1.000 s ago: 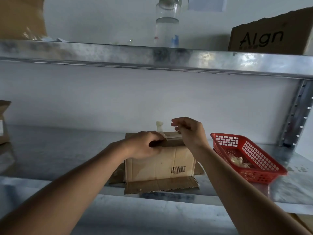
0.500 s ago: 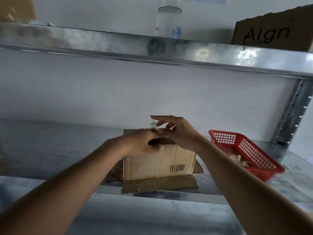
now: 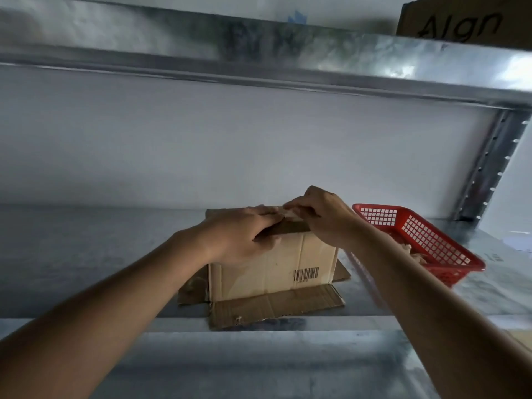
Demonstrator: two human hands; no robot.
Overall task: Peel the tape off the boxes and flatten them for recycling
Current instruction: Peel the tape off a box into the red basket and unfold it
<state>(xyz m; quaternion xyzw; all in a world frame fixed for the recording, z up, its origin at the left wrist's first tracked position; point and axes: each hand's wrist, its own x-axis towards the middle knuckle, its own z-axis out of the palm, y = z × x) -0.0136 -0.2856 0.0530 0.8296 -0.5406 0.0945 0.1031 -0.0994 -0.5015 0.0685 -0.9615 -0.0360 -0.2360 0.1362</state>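
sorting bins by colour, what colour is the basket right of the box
Red, with a grid-mesh wall: the basket shows best in the head view.

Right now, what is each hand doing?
Left hand: grips the cardboard box's top edge.
Right hand: pinches tape on the box top.

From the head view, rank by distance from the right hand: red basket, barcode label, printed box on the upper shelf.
From the right hand:
1. Barcode label, just below it on the box front.
2. Red basket, to its right on the same shelf.
3. Printed box, upper right, one shelf up.
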